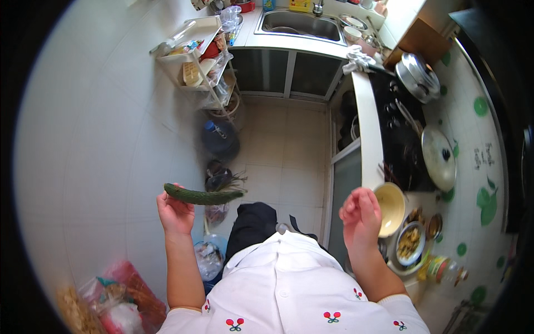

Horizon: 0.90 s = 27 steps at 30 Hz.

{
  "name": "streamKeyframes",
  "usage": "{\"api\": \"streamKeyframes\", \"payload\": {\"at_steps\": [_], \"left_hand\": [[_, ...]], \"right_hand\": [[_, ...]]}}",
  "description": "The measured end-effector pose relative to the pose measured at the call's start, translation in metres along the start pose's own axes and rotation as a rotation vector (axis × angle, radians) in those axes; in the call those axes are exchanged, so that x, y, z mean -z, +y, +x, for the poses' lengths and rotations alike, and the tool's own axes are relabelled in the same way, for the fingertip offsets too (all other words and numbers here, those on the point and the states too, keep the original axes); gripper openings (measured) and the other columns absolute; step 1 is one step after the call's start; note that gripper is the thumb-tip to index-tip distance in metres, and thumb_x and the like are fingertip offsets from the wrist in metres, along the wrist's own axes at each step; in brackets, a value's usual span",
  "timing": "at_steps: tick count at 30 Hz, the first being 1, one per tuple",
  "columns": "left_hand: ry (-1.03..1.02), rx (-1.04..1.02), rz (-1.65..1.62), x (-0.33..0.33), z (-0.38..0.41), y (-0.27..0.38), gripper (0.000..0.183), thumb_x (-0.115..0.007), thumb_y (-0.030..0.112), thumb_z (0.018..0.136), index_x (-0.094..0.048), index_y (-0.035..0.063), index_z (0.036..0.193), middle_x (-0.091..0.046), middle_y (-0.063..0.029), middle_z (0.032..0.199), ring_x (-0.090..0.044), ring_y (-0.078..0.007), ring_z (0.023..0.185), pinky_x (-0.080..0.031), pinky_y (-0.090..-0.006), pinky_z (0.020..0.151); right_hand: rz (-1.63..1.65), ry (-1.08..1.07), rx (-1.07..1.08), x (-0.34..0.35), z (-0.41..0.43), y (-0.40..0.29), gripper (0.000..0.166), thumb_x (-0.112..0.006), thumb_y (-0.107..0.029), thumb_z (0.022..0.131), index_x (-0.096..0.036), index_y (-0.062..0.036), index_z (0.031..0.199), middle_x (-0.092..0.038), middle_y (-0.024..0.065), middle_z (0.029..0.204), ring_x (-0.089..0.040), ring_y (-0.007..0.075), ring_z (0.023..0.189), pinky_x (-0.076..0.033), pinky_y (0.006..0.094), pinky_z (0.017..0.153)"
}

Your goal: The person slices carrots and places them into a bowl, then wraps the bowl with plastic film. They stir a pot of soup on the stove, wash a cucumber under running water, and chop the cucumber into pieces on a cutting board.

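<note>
A long dark green cucumber (pixel 204 196) lies across the fingers of my left hand (pixel 177 211), which is raised near the white wall. Its narrow end points right, over the floor. My right hand (pixel 362 211) is raised on the other side with curled fingers, and nothing shows in it. Just beyond that hand, a cream-coloured bowl (pixel 392 208) stands on the counter, partly overlapped by the fingers in this view. A smaller bowl of cooked food (pixel 410 243) is to its right.
A gas hob with a pan lid (pixel 439 158) and a metal pot (pixel 417 77) runs along the right. Ahead is a steel sink (pixel 300 26). On the left stand a shelf rack (pixel 194 53) and a blue water jug (pixel 220 140). An oil bottle (pixel 444 269) lies at lower right.
</note>
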<state>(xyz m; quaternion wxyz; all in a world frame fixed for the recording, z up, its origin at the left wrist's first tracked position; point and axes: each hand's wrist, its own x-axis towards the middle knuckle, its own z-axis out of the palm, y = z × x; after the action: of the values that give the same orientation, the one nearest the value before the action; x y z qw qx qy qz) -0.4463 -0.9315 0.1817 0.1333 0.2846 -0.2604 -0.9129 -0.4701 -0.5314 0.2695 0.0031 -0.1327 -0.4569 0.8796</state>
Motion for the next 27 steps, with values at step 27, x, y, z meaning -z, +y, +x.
{"api": "streamKeyframes", "payload": {"at_steps": [27], "left_hand": [[-0.141,0.750,0.072,-0.579,0.722,-0.329,0.037,-0.035,0.035,0.103,-0.056,0.0059,0.107,-0.060,-0.0068,0.087,-0.056,-0.0160,0.067,-0.052,-0.0275,0.059]], "right_hand": [[0.093,0.374,0.095,-0.116,0.927,-0.043,0.017,-0.054,-0.023,0.096,-0.060,-0.0077,0.093,-0.057,-0.0013,0.076,-0.052,0.0077,0.066,-0.044,0.0213,0.059]]}}
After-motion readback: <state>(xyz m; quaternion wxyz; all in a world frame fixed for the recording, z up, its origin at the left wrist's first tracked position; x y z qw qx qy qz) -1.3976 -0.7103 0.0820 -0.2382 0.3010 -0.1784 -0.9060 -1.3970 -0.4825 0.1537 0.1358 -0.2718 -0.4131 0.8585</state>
